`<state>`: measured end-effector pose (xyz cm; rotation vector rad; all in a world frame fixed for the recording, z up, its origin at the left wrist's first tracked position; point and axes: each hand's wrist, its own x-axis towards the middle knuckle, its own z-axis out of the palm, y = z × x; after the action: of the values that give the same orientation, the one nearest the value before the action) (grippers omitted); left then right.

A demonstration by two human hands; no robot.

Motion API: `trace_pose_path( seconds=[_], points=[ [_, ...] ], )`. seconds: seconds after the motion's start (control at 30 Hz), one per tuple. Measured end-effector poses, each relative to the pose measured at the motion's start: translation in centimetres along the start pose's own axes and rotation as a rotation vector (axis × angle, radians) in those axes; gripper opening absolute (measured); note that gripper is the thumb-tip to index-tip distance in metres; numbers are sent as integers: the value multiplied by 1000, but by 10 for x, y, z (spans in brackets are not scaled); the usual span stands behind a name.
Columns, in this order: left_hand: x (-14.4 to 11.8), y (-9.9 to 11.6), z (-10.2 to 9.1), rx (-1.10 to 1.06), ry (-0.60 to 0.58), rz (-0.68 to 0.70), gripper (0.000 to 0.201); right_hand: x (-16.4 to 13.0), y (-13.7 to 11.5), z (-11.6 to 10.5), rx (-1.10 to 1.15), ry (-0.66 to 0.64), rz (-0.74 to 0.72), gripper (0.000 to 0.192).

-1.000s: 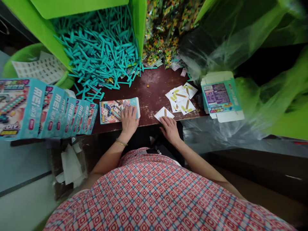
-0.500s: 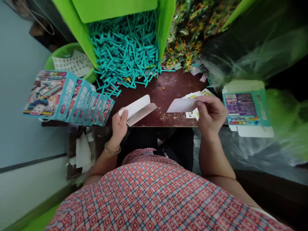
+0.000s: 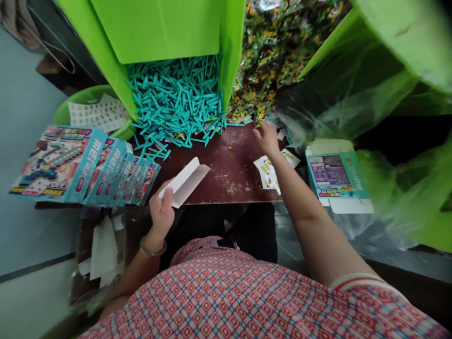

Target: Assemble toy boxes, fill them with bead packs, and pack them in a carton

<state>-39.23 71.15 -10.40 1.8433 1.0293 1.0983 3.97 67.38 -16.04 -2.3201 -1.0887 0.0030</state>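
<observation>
Left hand (image 3: 160,212) grips folded carton (image 3: 184,181), white side up; right hand (image 3: 267,137) at bead-packet pile (image 3: 271,70), grip unclear.

Right hand (image 3: 267,137): my fingertips blurred, grip unreadable | green bin (image 3: 155,33): top cut off by frame | flat carton (image 3: 330,175): print too small for me

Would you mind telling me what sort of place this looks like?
Probably a small toy-packing workbench: a heap of teal plastic sticks, a row of printed boxes, and a flat unfolded carton.
</observation>
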Motion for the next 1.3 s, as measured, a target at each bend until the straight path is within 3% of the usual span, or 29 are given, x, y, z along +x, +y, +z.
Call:
trace_pose_path(
  seconds=[0.07, 0.13, 0.23, 0.33, 0.4, 0.5, 0.6, 0.67, 0.77, 0.87, 0.93, 1.0, 1.07, 1.17, 1.3],
  points=[
    [0, -3, 4, 14, -40, 2, 52, 25, 30, 10, -94, 21, 203, 69],
    [2, -4, 11, 17, -46, -10, 54, 13, 26, 34, -131, -15, 217, 77],
    [10, -4, 22, 23, -31, -15, 60, -70, -27, 80, -112, -170, -45, 77],
    [18, -4, 24, 3, -11, -33, 63, -183, -71, 98, -85, -328, -498, 80],
    [21, -6, 22, -31, 1, -52, 64, -236, -68, 90, -41, -365, -623, 73],
    [22, -7, 19, -68, 0, -64, 65, -260, -31, 67, 72, -415, -649, 46],
    [18, -6, 22, -84, -57, -77, 65, -243, -7, 39, 254, -358, -595, 40],
    [13, -2, 28, -100, -108, -81, 63, -227, -17, 18, 351, -210, -541, 38],
    [6, 6, 36, -122, -201, -53, 61, -208, -64, -9, 416, -59, -590, 34],
    [-1, 15, 34, -133, -273, 9, 58, -189, -114, -23, 412, -116, -777, 29],
    [-6, 15, 25, -108, -232, 33, 55, -171, -132, -23, 423, -104, -805, 30],
    [-13, 7, 14, -43, -193, 76, 52, -147, -136, -13, 466, -10, -690, 34],
    [-23, -9, 9, 41, -254, 166, 49, -115, -134, 8, 473, 19, -549, 37],
    [-39, -40, 22, 207, -479, 283, 40, -64, -139, 58, 353, -156, -458, 39],
    [-48, -66, 53, 393, -641, 258, 41, -17, -180, 127, 73, -422, -578, 39]
  ],
)
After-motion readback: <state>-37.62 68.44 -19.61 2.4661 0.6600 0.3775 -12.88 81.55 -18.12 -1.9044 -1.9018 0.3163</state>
